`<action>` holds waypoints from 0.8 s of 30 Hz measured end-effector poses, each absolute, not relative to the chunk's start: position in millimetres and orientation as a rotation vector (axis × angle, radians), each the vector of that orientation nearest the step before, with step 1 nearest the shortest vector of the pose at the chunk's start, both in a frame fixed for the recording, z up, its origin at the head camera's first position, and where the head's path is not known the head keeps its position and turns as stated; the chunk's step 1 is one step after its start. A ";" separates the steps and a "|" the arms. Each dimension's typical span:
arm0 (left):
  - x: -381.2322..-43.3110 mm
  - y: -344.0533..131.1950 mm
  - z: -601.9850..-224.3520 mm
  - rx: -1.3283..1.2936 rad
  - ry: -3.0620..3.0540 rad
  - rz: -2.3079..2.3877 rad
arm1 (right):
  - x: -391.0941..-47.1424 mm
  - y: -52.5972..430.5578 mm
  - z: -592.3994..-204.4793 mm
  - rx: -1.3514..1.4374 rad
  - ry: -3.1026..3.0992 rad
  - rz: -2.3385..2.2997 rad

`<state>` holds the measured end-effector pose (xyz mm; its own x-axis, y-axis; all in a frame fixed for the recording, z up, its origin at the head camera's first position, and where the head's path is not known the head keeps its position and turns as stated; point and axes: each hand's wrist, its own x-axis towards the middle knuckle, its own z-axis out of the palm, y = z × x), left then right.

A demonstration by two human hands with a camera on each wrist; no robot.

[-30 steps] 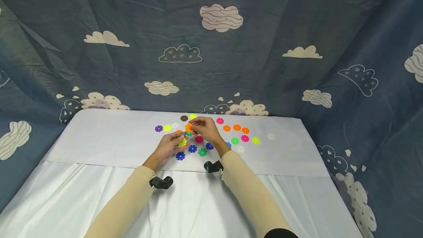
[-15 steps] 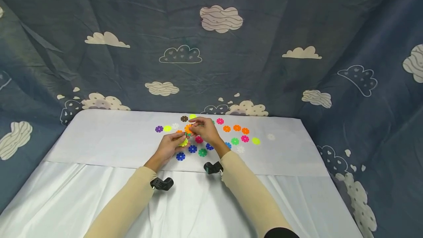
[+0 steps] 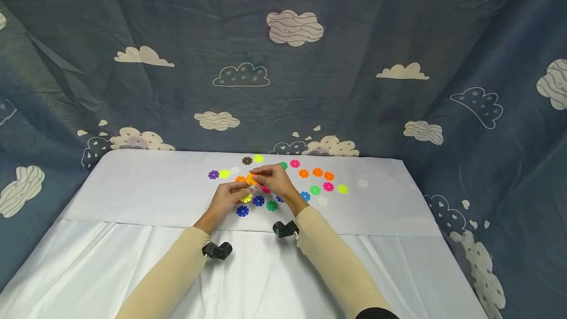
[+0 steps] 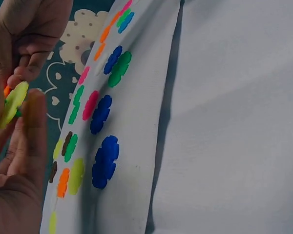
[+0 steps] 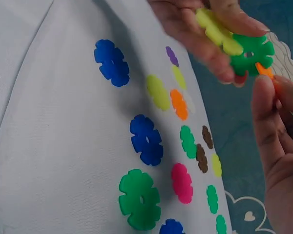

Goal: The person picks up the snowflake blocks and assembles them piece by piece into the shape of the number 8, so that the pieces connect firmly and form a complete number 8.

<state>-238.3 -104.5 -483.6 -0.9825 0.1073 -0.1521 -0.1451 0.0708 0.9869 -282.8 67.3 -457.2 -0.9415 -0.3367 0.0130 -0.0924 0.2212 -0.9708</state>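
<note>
My left hand (image 3: 225,202) pinches a green notched plastic disc (image 5: 259,44), a snowflake building disc. A yellow disc (image 5: 216,30) is joined to it at an angle. In my right hand (image 3: 275,180) an orange disc (image 5: 264,69) is pinched between thumb and fingers, its edge touching the green disc's rim near a notch. How deep the orange one sits in the notch cannot be told. Both hands meet above the table, fingertips close together. In the left wrist view the yellow disc (image 4: 13,105) hides most of the green and orange ones.
Loose discs lie flat on the white table (image 3: 146,186) around and under the hands: blue (image 3: 242,210), green (image 3: 271,206), pink (image 3: 328,186), orange (image 3: 317,172), purple (image 3: 213,174), brown (image 3: 247,160). A dark cloud-patterned curtain (image 3: 336,87) hangs behind the table.
Both hands have come slightly nearer to me with the discs between them. The orange disc stays in the right hand against the green one. The loose discs have not moved.
</note>
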 end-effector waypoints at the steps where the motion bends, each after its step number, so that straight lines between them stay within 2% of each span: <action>1: -237.9 -104.0 -483.8 -0.034 2.159 1.996 | -282.4 68.7 -457.9 -0.420 2.294 -1.781; 16: -237.2 -101.2 -485.8 -0.215 2.095 2.101 | -276.5 85.2 -470.2 -0.490 2.282 -1.667; 24: -232.7 -112.1 -492.8 -0.359 2.010 2.118 | -280.8 132.6 -483.3 -0.148 2.677 -1.249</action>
<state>-232.7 -112.1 -492.8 -0.9506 -0.0225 -0.3097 -0.3081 -0.0556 0.9497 -280.8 132.6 -483.3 -0.9782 -0.1670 -0.1237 -0.0125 0.6415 -0.7670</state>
